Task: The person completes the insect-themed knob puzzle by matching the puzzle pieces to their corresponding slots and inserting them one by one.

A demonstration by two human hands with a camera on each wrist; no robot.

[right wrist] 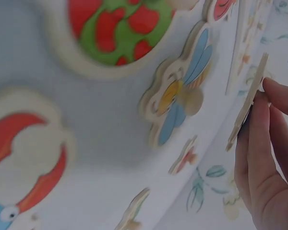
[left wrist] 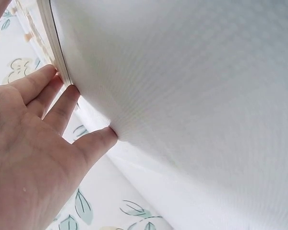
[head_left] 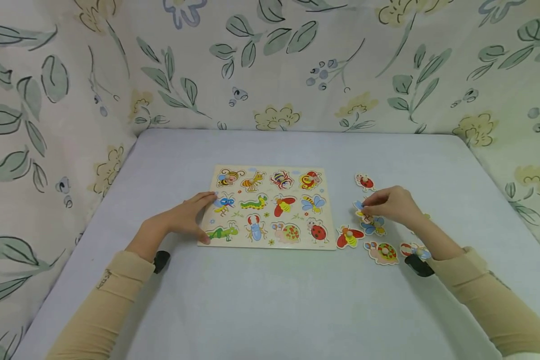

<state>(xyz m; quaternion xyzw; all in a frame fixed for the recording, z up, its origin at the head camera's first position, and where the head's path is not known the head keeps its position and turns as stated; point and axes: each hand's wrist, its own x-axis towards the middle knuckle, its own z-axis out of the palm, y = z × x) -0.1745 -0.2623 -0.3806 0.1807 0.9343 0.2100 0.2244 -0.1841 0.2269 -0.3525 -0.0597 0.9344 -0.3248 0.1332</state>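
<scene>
A wooden insect puzzle board [head_left: 270, 170] lies flat on the table. My left hand [head_left: 186, 215] rests at its left edge, fingers and thumb spread; in the left wrist view, fingertips [left wrist: 73, 91] touch the board's edge. Beyond the board's right side, my right hand [head_left: 393, 205] pinches a puzzle piece with blue parts [head_left: 359, 209] above the table. The right wrist view shows this piece [right wrist: 249, 103] nearly edge-on, its picture hidden. Just below it lies a blue-winged insect piece [head_left: 374, 226].
Around the right hand lie a ladybug piece [head_left: 364, 182], a red-winged insect piece [head_left: 349, 236], a snail piece [head_left: 382, 253] and a stag beetle piece [head_left: 414, 250]. The right forearm partly covers another piece [head_left: 426, 216]. Floral cloth [head_left: 274, 75] stands behind the white table [head_left: 261, 300].
</scene>
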